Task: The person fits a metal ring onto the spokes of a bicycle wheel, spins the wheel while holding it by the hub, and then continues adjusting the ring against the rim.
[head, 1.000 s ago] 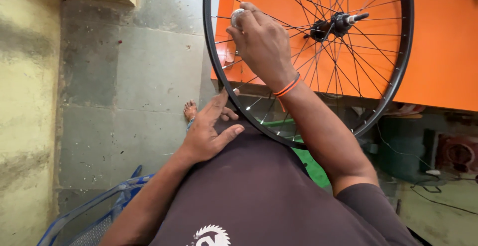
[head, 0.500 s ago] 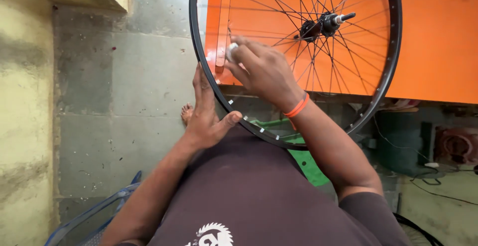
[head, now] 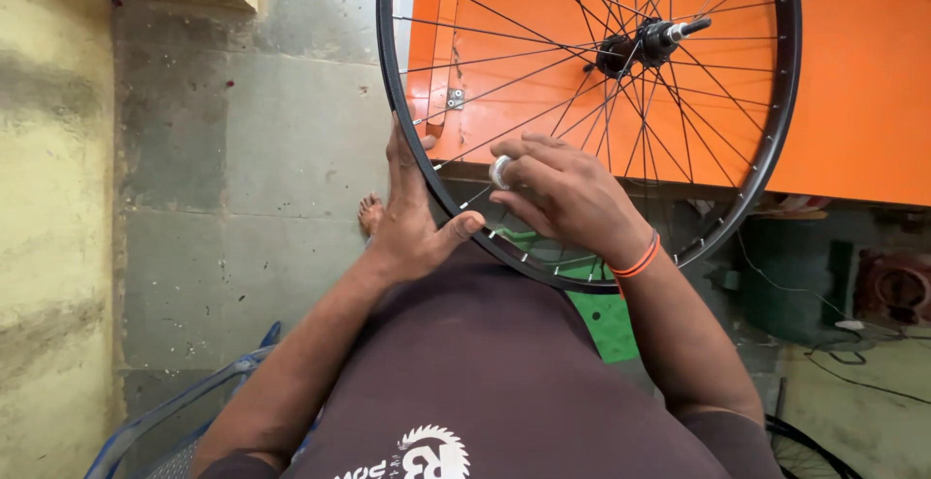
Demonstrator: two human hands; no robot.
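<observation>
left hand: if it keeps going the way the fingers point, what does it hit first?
The left hand already lies along the black wheel rim; going on, it would likely slide up the rim, then meet the orange panel edge. Depth unclear.

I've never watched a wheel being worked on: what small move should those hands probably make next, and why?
Probably a short twist of the small round silver tool on the spoke it sits against. The right hand pinches it just inside the black rim, and the left hand lies flat on that rim, steadying the wheel, so everything looks set for a turn.
</observation>
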